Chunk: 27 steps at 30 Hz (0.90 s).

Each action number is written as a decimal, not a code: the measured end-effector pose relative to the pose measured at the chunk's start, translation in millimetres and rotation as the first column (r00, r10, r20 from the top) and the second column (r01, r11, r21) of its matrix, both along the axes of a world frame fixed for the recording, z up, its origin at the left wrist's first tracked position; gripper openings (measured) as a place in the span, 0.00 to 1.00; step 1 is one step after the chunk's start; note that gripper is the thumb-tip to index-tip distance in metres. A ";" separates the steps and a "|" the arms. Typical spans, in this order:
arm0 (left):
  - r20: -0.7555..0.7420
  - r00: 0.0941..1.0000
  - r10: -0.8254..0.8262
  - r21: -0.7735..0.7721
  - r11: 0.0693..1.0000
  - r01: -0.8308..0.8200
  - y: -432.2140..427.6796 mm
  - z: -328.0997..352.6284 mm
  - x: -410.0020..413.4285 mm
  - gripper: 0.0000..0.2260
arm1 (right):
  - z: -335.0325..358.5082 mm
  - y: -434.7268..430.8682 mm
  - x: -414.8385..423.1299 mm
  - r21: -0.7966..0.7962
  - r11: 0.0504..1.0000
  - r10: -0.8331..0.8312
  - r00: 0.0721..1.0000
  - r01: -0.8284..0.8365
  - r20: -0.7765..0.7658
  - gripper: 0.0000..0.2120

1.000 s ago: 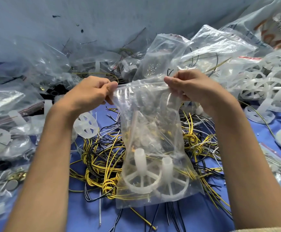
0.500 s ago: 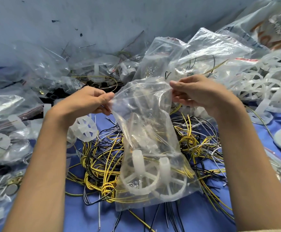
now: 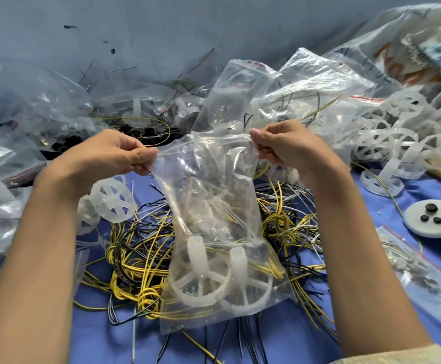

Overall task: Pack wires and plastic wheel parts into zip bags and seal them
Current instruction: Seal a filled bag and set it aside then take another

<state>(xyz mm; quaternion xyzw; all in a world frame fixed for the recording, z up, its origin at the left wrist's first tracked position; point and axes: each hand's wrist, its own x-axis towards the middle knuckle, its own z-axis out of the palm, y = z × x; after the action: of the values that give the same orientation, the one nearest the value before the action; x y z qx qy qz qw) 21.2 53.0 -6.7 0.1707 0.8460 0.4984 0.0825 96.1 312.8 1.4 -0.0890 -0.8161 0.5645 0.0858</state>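
Observation:
A clear zip bag (image 3: 214,206) hangs between my hands over the blue table. My left hand (image 3: 109,156) pinches its top left corner and my right hand (image 3: 287,148) pinches its top right corner, so the top edge is stretched taut. Two white plastic wheel parts (image 3: 201,279) with hubs lie at the bottom of the bag, along with some yellow wire. Below and behind the bag spreads a tangle of yellow, black and white wires (image 3: 135,258).
Loose white wheels (image 3: 398,137) are heaped at the right, and one (image 3: 114,198) lies by my left wrist. Filled clear bags (image 3: 306,82) pile up at the back and left. A white disc with black bits (image 3: 432,219) and a flat bag (image 3: 419,271) sit right.
Both hands have spread apart slightly and pulled the bag's top edge straight and taut. The bag stays hanging in the same place.

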 end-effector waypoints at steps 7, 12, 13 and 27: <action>-0.038 0.999 -0.031 -0.051 0.998 0.029 -5.3 1.0 0.4 0.09 | 1.3 0.0 -0.2 0.005 0.999 0.046 0.999 -0.046 -0.025 0.09; -0.066 0.997 -0.043 -0.086 0.996 0.037 -1.9 -0.3 1.9 0.11 | -0.5 1.5 -0.2 0.082 0.997 0.006 0.999 -0.002 -0.051 0.09; -0.065 0.997 -0.049 -0.095 0.995 0.043 -1.1 -0.5 2.0 0.11 | -0.7 2.7 -0.3 0.107 0.994 -0.006 0.999 0.011 -0.045 0.09; 0.033 0.999 -0.034 0.007 0.999 0.034 2.2 0.4 2.6 0.06 | 1.6 3.2 2.6 0.057 0.997 0.060 0.998 -0.060 0.011 0.06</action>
<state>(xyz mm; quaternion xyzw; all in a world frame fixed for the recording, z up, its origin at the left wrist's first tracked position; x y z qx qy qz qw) 23.7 55.2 -6.3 0.1769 0.8400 0.5022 0.1044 98.6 316.0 3.0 -0.0647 -0.8348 0.5426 0.0677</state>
